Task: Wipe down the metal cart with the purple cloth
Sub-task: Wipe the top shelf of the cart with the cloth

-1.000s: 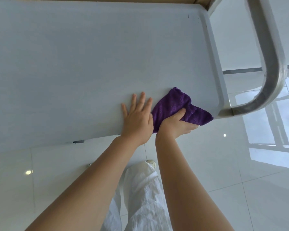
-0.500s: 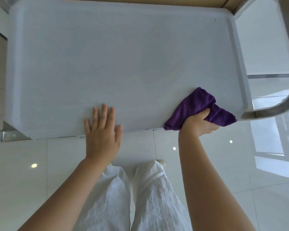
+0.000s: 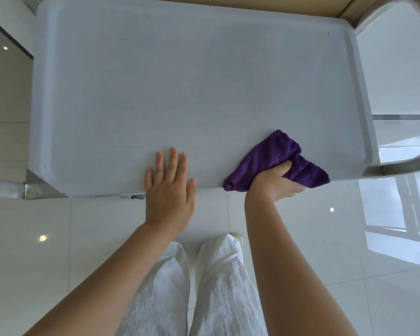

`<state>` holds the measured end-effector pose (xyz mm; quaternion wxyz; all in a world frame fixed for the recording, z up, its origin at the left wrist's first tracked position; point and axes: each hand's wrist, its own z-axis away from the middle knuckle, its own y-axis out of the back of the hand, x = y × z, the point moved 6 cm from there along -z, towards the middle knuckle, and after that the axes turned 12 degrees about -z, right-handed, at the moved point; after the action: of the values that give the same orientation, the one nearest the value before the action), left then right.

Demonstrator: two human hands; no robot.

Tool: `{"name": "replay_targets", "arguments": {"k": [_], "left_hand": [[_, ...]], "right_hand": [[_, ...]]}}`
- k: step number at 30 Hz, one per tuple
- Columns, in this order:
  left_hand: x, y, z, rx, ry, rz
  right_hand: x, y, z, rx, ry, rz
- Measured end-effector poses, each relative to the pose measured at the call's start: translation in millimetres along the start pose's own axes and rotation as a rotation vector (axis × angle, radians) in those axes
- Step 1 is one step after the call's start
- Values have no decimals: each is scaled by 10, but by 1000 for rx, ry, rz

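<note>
The pale grey, flat-topped metal cart (image 3: 192,93) with its raised rim fills the upper view, its long axis running left to right, a curved steel handle (image 3: 398,166) at the right end. Nearly all its top lies left of and beyond the cloth, so the coming stroke probably runs that way. The left hand (image 3: 169,187) presses flat on the near edge, fingers straight, holding nothing. The right hand (image 3: 274,183) grips the crumpled purple terry cloth (image 3: 277,156), which lies on the near edge towards the right corner.
</note>
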<state>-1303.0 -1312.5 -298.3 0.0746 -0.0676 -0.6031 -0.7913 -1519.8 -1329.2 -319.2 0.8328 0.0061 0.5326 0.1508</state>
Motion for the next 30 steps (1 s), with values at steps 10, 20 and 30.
{"name": "replay_targets", "arguments": {"k": [10, 20, 30], "left_hand": [[-181, 169, 20, -64, -111, 130], [-379, 315, 80, -107, -176, 468], [-1647, 351, 477, 117, 173, 141]], "right_hand": [[308, -86, 605, -57, -44, -9], [588, -130, 1385, -129, -63, 36], [703, -100, 1455, -174, -130, 19]]}}
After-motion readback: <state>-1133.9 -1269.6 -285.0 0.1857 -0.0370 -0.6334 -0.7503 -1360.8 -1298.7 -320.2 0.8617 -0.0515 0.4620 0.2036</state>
